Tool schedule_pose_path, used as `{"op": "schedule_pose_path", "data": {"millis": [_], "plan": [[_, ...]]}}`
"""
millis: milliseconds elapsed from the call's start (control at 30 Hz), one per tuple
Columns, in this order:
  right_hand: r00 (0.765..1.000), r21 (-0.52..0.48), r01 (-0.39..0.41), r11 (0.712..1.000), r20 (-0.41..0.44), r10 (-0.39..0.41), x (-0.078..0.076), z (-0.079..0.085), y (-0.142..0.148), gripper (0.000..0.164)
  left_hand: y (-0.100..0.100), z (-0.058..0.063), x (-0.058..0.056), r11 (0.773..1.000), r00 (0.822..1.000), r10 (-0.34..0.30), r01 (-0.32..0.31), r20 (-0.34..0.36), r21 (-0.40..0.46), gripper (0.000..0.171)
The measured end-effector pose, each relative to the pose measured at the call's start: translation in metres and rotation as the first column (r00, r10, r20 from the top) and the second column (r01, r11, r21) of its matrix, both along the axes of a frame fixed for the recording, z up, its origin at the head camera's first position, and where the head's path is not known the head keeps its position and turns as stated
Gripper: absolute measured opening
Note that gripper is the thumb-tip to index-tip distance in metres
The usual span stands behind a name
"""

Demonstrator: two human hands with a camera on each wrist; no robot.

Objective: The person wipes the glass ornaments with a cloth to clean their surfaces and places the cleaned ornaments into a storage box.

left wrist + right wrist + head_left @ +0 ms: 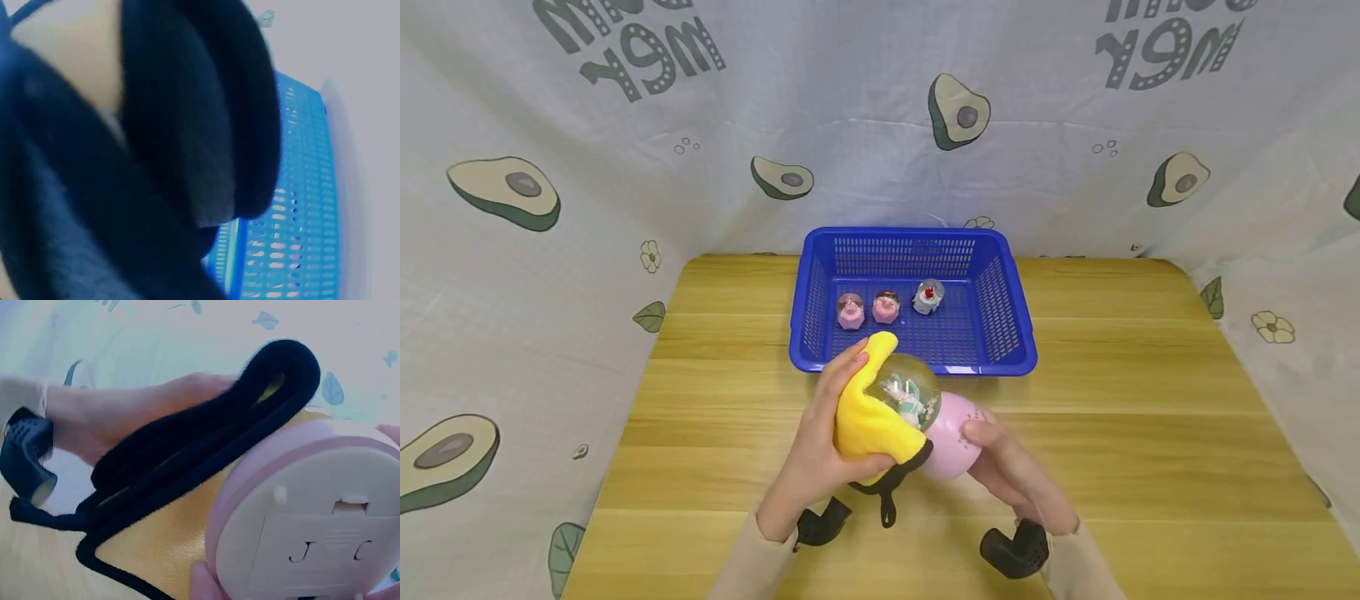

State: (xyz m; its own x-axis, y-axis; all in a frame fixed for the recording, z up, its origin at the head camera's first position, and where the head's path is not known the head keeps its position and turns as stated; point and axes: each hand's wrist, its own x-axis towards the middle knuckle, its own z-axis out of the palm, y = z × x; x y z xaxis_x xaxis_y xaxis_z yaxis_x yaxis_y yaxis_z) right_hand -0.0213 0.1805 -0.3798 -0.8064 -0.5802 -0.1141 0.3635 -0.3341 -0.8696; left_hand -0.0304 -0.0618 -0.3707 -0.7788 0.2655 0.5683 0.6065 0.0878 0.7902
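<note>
A snow globe (904,392) with a clear dome and a pink base (953,437) is held tilted over the table, a small white and green figure inside. My right hand (1011,462) grips the base, thumb on its side; the right wrist view shows the white underside (319,525). My left hand (820,433) grips a yellow cloth (868,425) with black edging and a hanging loop (887,508), wrapped against the dome's left side. In the left wrist view the dark cloth edging (194,119) fills much of the picture and hides the globe.
Beyond the hands a blue plastic basket (1026,358) stands on the wooden table (1150,400). In it are two small pink globes (851,312) and a white one (928,297) with a red top. An avocado-print curtain (865,100) surrounds the table's back and sides.
</note>
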Motion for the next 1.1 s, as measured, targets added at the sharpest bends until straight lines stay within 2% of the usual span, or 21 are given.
{"op": "schedule_pose_path", "data": {"millis": [133,267,400,467,500,567,633,700,733,833,900,933,967,1033,1100], "plan": [[0.987,0.074,0.111,0.991,-0.128,-0.101,0.002,0.011,-0.010,0.039,0.000,-0.001,0.001,0.998,0.997,0.030,-0.034,0.078,0.053,0.088],[0.949,0.188,0.228,0.955,-0.263,-0.175,0.006,0.021,-0.018,0.045,-0.002,-0.002,0.002,0.994,0.986,0.009,-0.027,0.164,0.105,0.092],[0.887,0.280,0.331,0.901,-0.418,-0.196,0.010,0.028,-0.023,0.058,-0.005,-0.001,0.004,0.986,0.962,-0.051,0.007,0.267,0.164,0.093],[0.829,0.314,0.400,0.861,-0.525,-0.193,0.011,0.030,-0.025,0.065,-0.007,-0.002,0.005,0.979,0.946,-0.092,0.030,0.309,0.202,0.092],[0.786,0.325,0.442,0.836,-0.589,-0.187,0.012,0.030,-0.027,0.069,-0.007,-0.002,0.006,0.975,0.939,-0.109,0.036,0.327,0.221,0.092],[0.673,0.339,0.544,0.768,-0.723,-0.158,0.013,0.030,-0.030,0.072,-0.007,-0.004,0.006,0.962,0.926,-0.137,0.040,0.351,0.270,0.090],[0.523,0.309,0.650,0.695,-0.844,-0.114,0.013,0.030,-0.034,0.072,-0.004,-0.006,0.008,0.938,0.909,-0.170,0.032,0.380,0.344,0.089],[0.372,0.249,0.731,0.635,-0.926,-0.065,0.012,0.028,-0.037,0.071,0.000,-0.007,0.010,0.898,0.885,-0.213,0.010,0.415,0.440,0.085],[0.307,0.216,0.760,0.613,-0.951,-0.044,0.012,0.027,-0.038,0.070,0.002,-0.007,0.012,0.872,0.869,-0.239,-0.004,0.433,0.490,0.082],[0.135,0.105,0.797,0.595,-0.991,-0.006,0.009,0.023,-0.042,0.059,0.009,-0.005,0.017,0.788,0.815,-0.301,-0.078,0.494,0.610,0.073],[0.054,0.044,0.794,0.606,-0.999,0.002,0.008,0.019,-0.043,0.051,0.012,-0.002,0.021,0.752,0.797,-0.309,-0.130,0.520,0.646,0.066],[0.015,0.012,0.791,0.612,-1.000,0.000,0.007,0.018,-0.043,0.047,0.014,-0.001,0.022,0.741,0.796,-0.298,-0.154,0.526,0.653,0.064],[-0.020,-0.016,0.786,0.617,-1.000,-0.002,0.006,0.017,-0.043,0.043,0.016,0.001,0.023,0.735,0.803,-0.276,-0.176,0.528,0.654,0.063],[-0.067,-0.056,0.778,0.626,-0.998,-0.005,0.004,0.016,-0.043,0.040,0.019,0.002,0.024,0.735,0.834,-0.220,-0.200,0.506,0.648,0.065],[-0.081,-0.069,0.767,0.638,-0.997,-0.011,0.003,0.017,-0.042,0.041,0.021,0.003,0.023,0.758,0.875,-0.145,-0.202,0.461,0.621,0.072]]}}
